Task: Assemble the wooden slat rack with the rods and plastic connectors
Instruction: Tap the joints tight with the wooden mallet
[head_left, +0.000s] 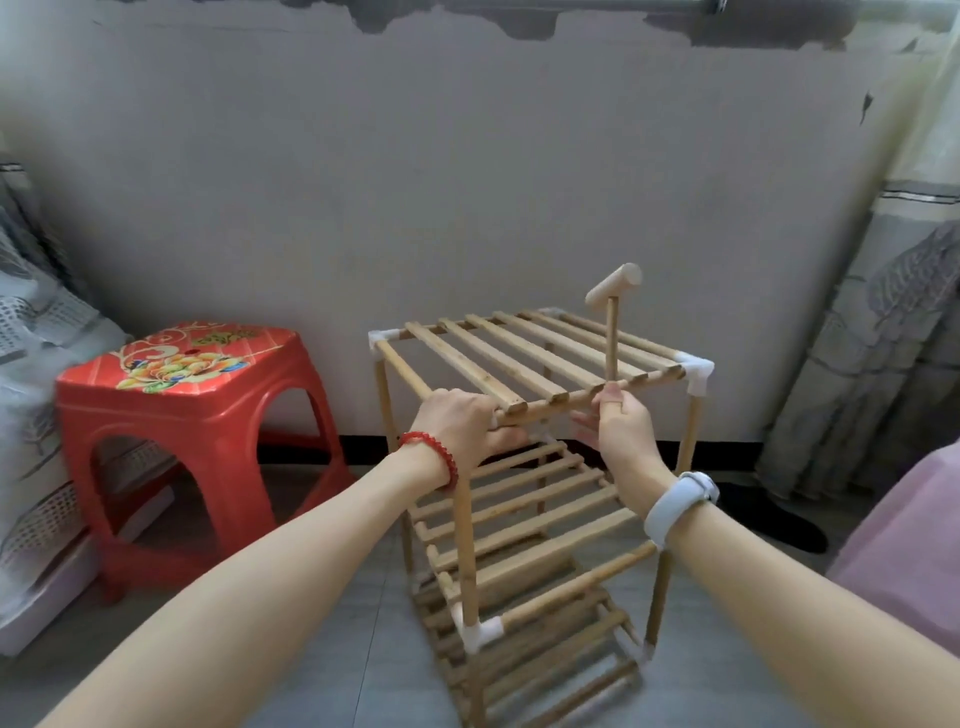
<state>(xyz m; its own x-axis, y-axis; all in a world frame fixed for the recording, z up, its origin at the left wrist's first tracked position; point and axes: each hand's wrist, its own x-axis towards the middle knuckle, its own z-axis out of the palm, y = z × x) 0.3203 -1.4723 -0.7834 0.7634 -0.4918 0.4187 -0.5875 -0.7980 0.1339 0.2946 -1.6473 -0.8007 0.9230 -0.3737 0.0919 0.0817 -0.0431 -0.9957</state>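
A three-tier wooden slat rack (524, 467) stands on the floor in front of me, its rods joined by white plastic connectors (696, 370). My left hand (462, 421) grips the near left corner of the top slat shelf (519, 358), covering the joint there. My right hand (621, 423) holds the handle of a small wooden mallet (612, 291), whose head points up above the shelf's near right side. A lower connector (480, 631) joins the front left upright to a rail.
A red plastic stool (182, 415) with a flower print stands left of the rack. Bedding (31, 364) lies at the far left, a curtain (883, 338) hangs at the right, and a grey wall is behind. Pink fabric (909, 545) shows at the right edge.
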